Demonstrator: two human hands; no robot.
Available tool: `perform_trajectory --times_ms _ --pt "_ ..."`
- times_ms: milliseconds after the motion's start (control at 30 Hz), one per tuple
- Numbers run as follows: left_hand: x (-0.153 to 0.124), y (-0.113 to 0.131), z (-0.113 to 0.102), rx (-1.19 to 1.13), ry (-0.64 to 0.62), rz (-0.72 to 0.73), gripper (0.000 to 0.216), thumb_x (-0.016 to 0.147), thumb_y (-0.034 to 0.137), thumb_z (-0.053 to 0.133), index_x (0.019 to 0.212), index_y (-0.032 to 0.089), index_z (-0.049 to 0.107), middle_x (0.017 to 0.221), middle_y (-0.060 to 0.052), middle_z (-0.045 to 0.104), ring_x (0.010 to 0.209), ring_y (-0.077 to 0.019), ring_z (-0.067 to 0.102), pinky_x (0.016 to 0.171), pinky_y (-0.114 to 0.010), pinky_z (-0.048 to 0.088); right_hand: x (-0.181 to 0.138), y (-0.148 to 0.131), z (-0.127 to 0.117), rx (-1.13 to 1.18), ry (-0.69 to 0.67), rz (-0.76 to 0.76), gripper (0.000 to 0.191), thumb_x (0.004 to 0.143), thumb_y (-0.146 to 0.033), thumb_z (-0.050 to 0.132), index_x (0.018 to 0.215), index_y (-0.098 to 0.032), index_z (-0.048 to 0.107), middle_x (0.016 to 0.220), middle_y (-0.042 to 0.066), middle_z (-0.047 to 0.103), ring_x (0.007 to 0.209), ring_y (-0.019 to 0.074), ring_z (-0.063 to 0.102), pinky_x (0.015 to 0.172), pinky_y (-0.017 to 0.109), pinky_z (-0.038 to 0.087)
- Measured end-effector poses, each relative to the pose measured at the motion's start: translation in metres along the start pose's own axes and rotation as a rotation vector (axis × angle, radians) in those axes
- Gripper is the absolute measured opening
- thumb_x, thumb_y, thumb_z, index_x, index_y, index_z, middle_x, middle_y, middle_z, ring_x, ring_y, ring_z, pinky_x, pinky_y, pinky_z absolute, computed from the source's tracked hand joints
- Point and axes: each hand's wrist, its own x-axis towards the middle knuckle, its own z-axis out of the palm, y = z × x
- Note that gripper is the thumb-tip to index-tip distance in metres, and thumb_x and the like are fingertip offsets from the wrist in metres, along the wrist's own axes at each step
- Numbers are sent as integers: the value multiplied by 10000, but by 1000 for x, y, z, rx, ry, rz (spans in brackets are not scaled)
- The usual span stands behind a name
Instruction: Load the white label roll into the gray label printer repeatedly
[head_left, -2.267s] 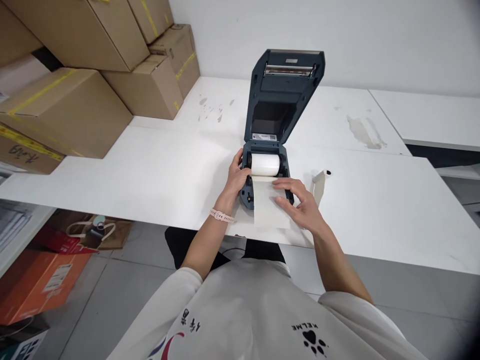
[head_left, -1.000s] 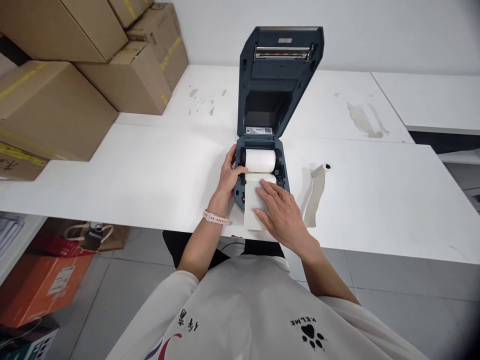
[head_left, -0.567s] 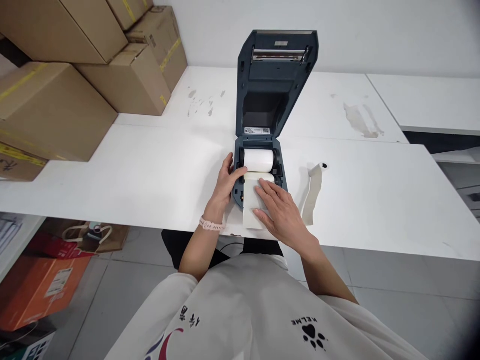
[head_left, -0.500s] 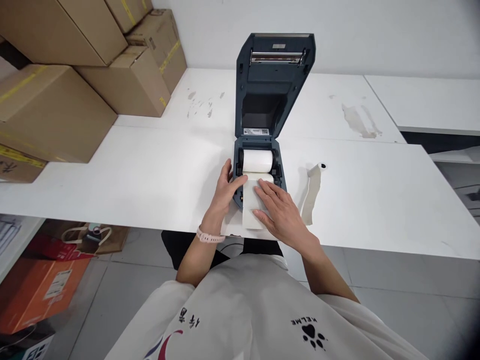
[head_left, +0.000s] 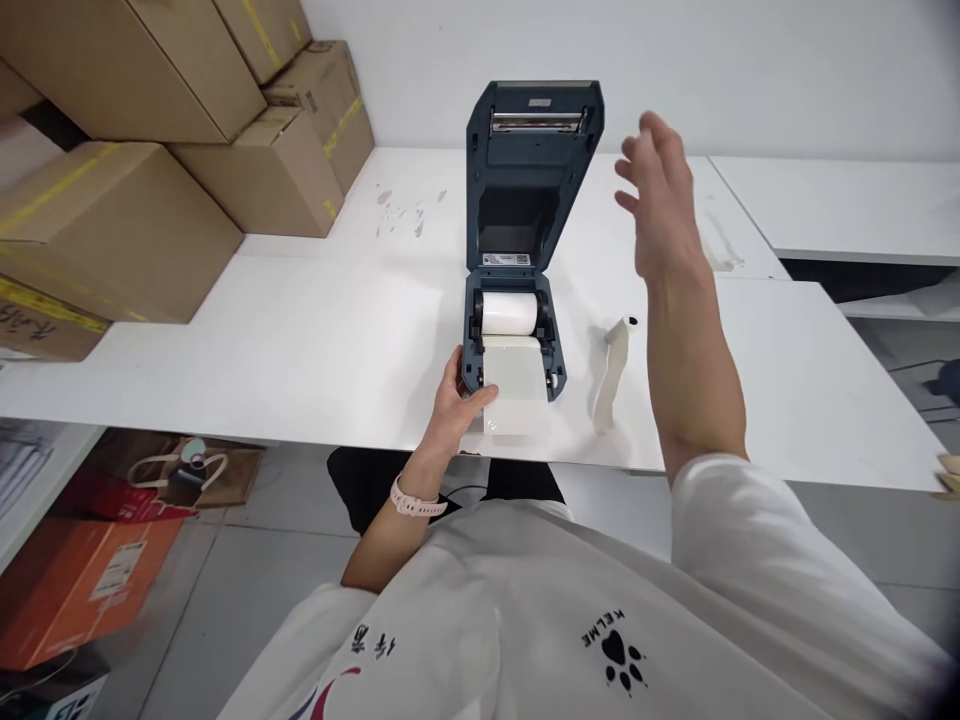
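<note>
A dark blue-grey label printer (head_left: 475, 320) stands on the white table with its lid (head_left: 532, 160) raised. Inside it sits a roll of white labels (head_left: 509, 314), and a label strip (head_left: 514, 372) runs from it over the printer's front edge. My left hand (head_left: 456, 408) grips the front left corner: its thumb presses on the strip and the fingers lie along the printer's side. In the air right of the lid, my right hand (head_left: 660, 200) is raised, fingers apart and holding nothing.
A curled length of backing paper on a small core (head_left: 613, 370) lies right of the printer. Cardboard boxes (head_left: 112, 220) are stacked on the table's left. An orange box (head_left: 82, 590) is on the floor at lower left. The white table (head_left: 337, 340) has peeled patches.
My right hand has left the label strip and risen up and right beside the lid. My left thumb has slid down the strip towards the front of the printer.
</note>
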Motion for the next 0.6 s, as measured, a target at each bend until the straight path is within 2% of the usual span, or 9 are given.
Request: perform_trajectory --times_ms 67,100,167,233,300,400,500,567,600 --pt "-1 2 1 2 9 -16 999 809 388 812 1636 308 257 1674 -106 415 1505 -318 465 1225 -487 443 38 -5 13 53 -87 115 593 1106 -521 249 1627 -242 291 1676 5 421 1518 157 442 1158 345 445" --pt "-1 2 1 5 8 -18 998 811 392 809 1637 304 255 1666 -110 426 1499 -323 472 1216 -490 452 50 -8 20 75 -156 130 625 1101 -533 126 1623 -236 299 1663 1 441 1504 152 457 1132 323 457" --pt "-2 1 1 11 -9 -9 994 815 406 806 1637 290 259 1655 -120 440 1490 -330 481 1210 -488 457 62 -14 33 113 -263 107 748 1066 -541 -26 1553 -197 424 1583 -9 543 1448 158 513 1068 281 481" --pt "-3 -1 0 15 -23 5 1007 808 425 815 1637 280 262 1665 -124 426 1502 -330 468 1223 -480 441 57 -17 41 137 -253 64 806 1056 -546 -45 1442 -144 539 1466 -1 641 1367 166 585 1008 258 506" --pt "-3 -4 -3 14 -18 10 1051 800 457 825 1649 300 225 1714 -105 346 1551 -319 402 1252 -459 404 37 -17 44 147 -183 24 799 1063 -611 27 1367 -126 584 1359 31 696 1295 183 646 981 273 542" --pt "-2 -9 -11 -20 -5 -8 1064 842 606 744 1668 349 125 1762 -51 235 1618 -282 280 1302 -434 320 -15 -10 39 146 -175 -54 852 988 -810 137 1257 -186 651 1280 68 722 1242 267 688 1009 409 589" --pt "1 -9 -19 -106 -2 -33 1024 894 785 513 1682 315 59 1753 -67 260 1611 -267 303 1323 -436 269 -82 4 28 31 -225 -128 774 959 -854 229 1242 -284 669 1459 26 633 1397 309 583 1118 532 523" --pt "4 -5 -21 -139 3 -50 1027 899 832 413 1687 287 43 1731 -102 307 1588 -283 352 1310 -457 293 -121 18 23 -98 -256 -142 642 975 -792 387 1411 -357 567 1627 1 475 1523 307 440 1181 568 454" --pt "5 -3 -21 -132 5 -54 1020 900 837 395 1687 290 46 1713 -113 341 1578 -294 369 1298 -476 314 -137 25 22 -144 -257 -129 641 973 -750 461 1499 -384 477 1676 6 404 1558 305 384 1192 583 435"
